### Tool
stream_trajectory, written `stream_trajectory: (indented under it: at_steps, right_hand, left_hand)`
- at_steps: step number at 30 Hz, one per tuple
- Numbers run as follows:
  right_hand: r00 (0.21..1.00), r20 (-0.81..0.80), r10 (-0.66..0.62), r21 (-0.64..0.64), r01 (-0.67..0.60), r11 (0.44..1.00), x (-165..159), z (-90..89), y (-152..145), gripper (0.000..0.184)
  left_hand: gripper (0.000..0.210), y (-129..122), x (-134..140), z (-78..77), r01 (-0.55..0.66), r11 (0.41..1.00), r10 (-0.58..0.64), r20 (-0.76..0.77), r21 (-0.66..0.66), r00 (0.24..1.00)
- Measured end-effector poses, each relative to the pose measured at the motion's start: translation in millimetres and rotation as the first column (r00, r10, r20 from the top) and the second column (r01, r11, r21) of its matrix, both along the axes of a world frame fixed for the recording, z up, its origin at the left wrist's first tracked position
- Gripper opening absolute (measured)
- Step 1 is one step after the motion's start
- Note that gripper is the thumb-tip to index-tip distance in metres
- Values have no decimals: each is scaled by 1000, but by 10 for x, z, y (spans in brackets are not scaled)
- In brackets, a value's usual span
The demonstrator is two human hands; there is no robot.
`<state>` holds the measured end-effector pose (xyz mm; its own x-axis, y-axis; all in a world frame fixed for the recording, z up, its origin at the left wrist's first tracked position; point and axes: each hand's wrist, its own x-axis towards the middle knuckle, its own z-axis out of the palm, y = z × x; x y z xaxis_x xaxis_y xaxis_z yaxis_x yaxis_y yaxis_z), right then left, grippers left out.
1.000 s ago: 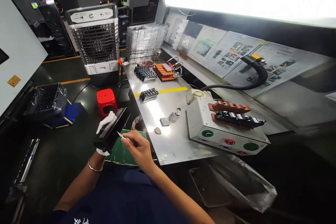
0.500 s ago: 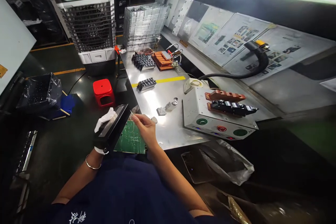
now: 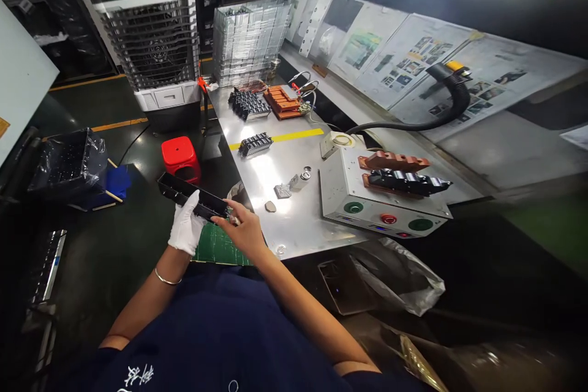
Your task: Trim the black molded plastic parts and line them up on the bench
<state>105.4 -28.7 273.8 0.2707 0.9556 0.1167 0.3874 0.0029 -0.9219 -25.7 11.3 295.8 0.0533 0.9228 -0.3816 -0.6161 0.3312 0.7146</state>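
Observation:
My left hand [image 3: 186, 225], in a white glove, is wrapped round the middle of a long black open-topped housing [image 3: 172, 185]. The housing lies across in front of me, tilted down to the right, its hollow side facing up. My bare right hand [image 3: 243, 233] pinches its right end between thumb and fingers. Something small and whitish shows by those fingers, too blurred to name. Beneath the housing is a green scratched board [image 3: 220, 245]. To the right, on the metal table [image 3: 303, 233], lie a small grey-beige piece [image 3: 271, 206], a grey block [image 3: 282, 190] and a small metal-topped container [image 3: 305, 175].
A white control box [image 3: 340, 187] with buttons carries black and copper-coloured parts. Black ribbed parts [image 3: 255, 144] lie by the yellow tape [image 3: 298, 135], with an orange fixture [image 3: 285, 101] beyond. Stacked clear trays [image 3: 248, 43], a red stool [image 3: 179, 156] and an air cooler [image 3: 156, 43] stand farther off.
The black housing has turned from steeply tilted to lying across, hollow side up. My right hand has moved down onto its right end. The grey-beige piece on the table is now uncovered.

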Motion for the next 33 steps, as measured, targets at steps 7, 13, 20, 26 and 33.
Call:
stream_trajectory:
  at_steps: [7,13,20,26,33]
  right_hand:
    - [977,-203,61,4,-62,998,-136,-49,-95,34]
    - [854,-517,53,0,-62,998,-294,-90,-99,38]
    - [843,-537,-28,-3,32,999,-345,-313,-74,41]
    - [818,-549,-171,-202,69,977,-188,-735,-188,50]
    - [902,-432,27,63,1,998,5,-314,-143,33]
  left_hand:
    - [77,143,90,-62,-368,866,467,-284,339,838]
    - [82,27,123,-50,-320,835,509,-406,448,759]
    - [79,-20,116,27,-216,904,393,-522,368,757]
    - [60,106,63,436,-449,779,554,-146,438,820]
    - [58,187,24,435,-324,889,382,-133,325,914]
